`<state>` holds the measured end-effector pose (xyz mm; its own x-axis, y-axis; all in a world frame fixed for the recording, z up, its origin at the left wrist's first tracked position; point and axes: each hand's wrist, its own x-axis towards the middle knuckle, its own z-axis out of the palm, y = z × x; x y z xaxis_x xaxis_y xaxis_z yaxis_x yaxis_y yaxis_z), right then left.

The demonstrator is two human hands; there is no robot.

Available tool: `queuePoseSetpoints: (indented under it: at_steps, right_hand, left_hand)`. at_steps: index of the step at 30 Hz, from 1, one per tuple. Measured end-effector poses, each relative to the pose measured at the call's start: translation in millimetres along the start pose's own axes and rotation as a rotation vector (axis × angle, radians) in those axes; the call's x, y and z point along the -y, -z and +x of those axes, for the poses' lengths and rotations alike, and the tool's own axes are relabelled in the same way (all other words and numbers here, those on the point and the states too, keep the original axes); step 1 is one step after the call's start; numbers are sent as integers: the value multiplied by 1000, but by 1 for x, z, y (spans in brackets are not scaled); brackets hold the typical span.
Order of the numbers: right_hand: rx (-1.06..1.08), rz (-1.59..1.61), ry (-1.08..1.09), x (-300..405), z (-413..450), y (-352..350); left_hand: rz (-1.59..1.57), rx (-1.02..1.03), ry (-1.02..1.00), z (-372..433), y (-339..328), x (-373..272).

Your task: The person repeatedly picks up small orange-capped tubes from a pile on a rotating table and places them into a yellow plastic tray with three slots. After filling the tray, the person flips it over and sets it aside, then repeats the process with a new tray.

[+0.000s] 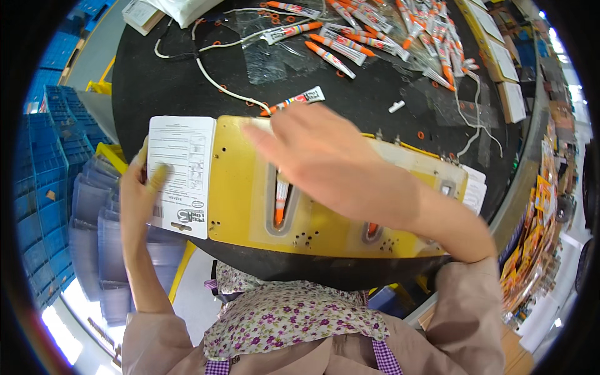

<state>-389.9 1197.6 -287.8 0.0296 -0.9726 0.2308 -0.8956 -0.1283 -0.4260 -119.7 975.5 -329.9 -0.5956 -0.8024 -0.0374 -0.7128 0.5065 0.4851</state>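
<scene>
My left hand grips a white printed card by its left side, thumb on its face. The card bears writing and small pictures, and has a hang hole near its lower edge. Beside it lies a yellow plate with grey-rimmed elongated slots. One slot holds a small orange-capped glue tube. My right hand is blurred above the plate, thumb apart from the curled fingers. Its fingertips are hidden, close to another glue tube on the black round table.
Many loose glue tubes are heaped at the back, with orange rings scattered about. A white cord crosses the table. Card stacks line the right edge. Blue crates stand at left, beside stacked translucent bins.
</scene>
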Motion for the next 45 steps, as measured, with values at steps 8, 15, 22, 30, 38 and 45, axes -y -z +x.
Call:
queuePoseSetpoints:
  at_steps: [8, 15, 22, 30, 38, 45]
  right_hand:
    - [-788, -706, -1367, -25, -318, 50]
    - [-510, -468, -1386, 21, -312, 40]
    - [-498, -230, -1124, 42, -236, -9]
    - [-591, -361, -954, 58, -162, -28]
    - [-502, -109, -934, 25, -157, -10]
    - [-1258, 388, -1859, -90, -486, 39]
  left_hand:
    - [431, -267, -92, -26, -31, -29]
    - [245, -29, -275, -5, 51, -38]
    - [-116, -4, -553, -73, -63, -177]
    - [-524, -7, -180, -60, -43, -156]
    - [219, -286, -181, -68, -40, -151]
    - [421, 237, -521, -38, -33, -150]
